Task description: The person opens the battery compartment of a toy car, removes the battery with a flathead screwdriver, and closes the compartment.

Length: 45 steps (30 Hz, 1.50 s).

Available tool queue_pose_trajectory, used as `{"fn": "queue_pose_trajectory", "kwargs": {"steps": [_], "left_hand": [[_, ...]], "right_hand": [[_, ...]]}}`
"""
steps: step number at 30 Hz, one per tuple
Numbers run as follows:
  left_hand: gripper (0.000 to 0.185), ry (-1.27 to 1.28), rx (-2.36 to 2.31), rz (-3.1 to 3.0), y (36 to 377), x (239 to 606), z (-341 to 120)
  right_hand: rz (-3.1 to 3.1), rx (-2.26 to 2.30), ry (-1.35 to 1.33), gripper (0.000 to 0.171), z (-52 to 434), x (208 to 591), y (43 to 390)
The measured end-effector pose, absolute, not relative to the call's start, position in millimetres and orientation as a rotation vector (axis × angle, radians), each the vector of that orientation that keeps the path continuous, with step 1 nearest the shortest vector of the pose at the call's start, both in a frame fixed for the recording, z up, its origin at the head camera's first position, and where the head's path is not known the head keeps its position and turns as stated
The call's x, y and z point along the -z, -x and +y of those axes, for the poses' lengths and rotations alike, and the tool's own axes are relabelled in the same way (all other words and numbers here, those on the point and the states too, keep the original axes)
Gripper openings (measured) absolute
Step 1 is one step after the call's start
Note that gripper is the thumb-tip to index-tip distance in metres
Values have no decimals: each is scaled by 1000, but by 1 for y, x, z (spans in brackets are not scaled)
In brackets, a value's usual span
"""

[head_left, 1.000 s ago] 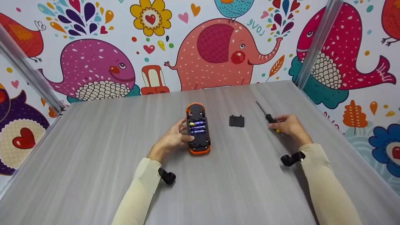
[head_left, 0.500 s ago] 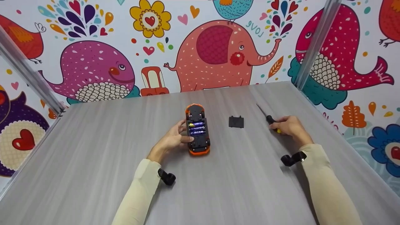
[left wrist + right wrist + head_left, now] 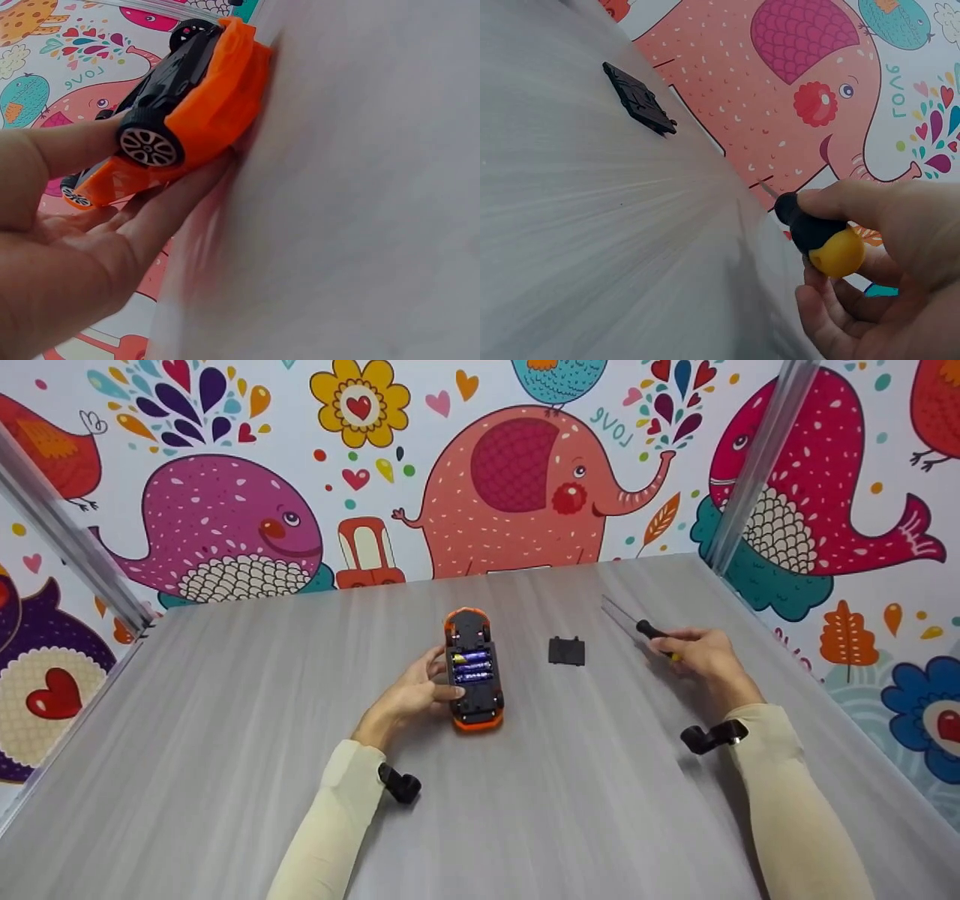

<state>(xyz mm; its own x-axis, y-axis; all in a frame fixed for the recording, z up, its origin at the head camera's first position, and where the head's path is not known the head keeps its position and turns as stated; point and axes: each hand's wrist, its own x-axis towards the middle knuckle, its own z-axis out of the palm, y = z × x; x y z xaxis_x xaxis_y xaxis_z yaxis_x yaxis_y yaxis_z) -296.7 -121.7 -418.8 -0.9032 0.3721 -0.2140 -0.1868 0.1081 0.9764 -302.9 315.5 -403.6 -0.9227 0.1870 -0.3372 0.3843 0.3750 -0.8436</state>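
Observation:
An orange toy car (image 3: pixel 480 701) is held underside up by my left hand (image 3: pixel 409 690), thumb on its black base and fingers beneath one side. Its battery compartment is uncovered, with several purple batteries (image 3: pixel 472 667) lying in it. In the left wrist view the orange body (image 3: pixel 225 90) tilts close over the table. My right hand (image 3: pixel 701 651) pinches a screwdriver (image 3: pixel 651 630) by its black and yellow handle, its thin shaft pointing away to the upper left. Between the two hands a black battery cover (image 3: pixel 566 651) lies on the table; the right wrist view shows this cover (image 3: pixel 639 99) too.
The grey wood-grain table (image 3: pixel 247 720) runs back to a wall (image 3: pixel 262 405) printed with cartoon animals. Metal posts (image 3: pixel 761 472) stand at the table's back corners. A black camera mount (image 3: pixel 712 736) sits on each wrist.
My right hand has raised the screwdriver a little off the table, its tip shifting left and away from me. The left hand and the toy car stay in place.

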Motion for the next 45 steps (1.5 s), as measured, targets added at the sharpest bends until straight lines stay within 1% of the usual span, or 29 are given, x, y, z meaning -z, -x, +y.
{"fn": "queue_pose_trajectory", "kwargs": {"steps": [7, 12, 18, 24, 36, 45], "left_hand": [[92, -187, -1858, 1964, 296, 419, -122], [91, -187, -1870, 1946, 296, 419, -121], [92, -173, -1862, 1958, 297, 420, -121], [91, -179, -1858, 1955, 297, 421, -121], [90, -196, -1849, 1953, 296, 420, -120], [90, -199, -1852, 1949, 297, 422, -120]], "right_hand": [[2454, 1723, -537, 66, 315, 396, 300], [2510, 1802, -474, 59, 313, 390, 299], [2509, 1905, -403, 59, 307, 383, 297], [2312, 2183, -314, 59, 297, 372, 292], [2051, 2601, -48, 50, 266, 350, 281], [2095, 2680, -28, 51, 249, 342, 276]]}}
